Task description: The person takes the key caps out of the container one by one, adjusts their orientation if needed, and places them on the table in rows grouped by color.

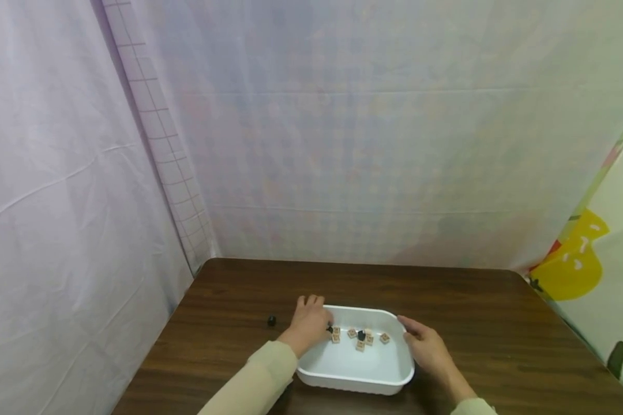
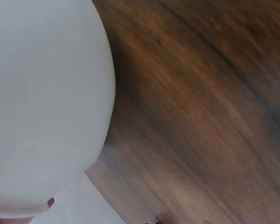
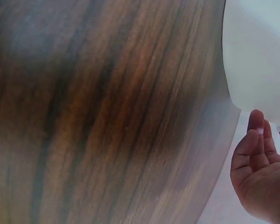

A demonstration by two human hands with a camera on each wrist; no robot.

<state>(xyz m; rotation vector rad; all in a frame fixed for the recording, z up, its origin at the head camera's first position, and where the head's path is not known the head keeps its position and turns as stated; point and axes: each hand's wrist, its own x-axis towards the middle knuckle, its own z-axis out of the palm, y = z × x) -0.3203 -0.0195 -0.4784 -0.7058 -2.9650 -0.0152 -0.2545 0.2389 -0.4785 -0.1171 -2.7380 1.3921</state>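
A white rectangular tray (image 1: 353, 369) with a raised rim is near the table's front. Small beige cubes (image 1: 385, 338) with dark marks and black pieces (image 1: 361, 335) lie loose inside it, mostly toward the far half. My left hand (image 1: 309, 323) grips the left wall near the far corner. At the right side my right hand (image 1: 430, 347) holds the rim, its thumb along the edge. The right wrist view shows curled fingers (image 3: 256, 140) against the tray's side (image 3: 259, 60). In the left wrist view the tray (image 2: 46, 102) hides most of the left hand.
A small black cube (image 1: 271, 320) sits on the dark wooden table (image 1: 228, 346), left of the tray. Pale curtains (image 1: 353, 144) hang behind the table and along its left side. A yellow decoration (image 1: 571, 265) is at the right wall.
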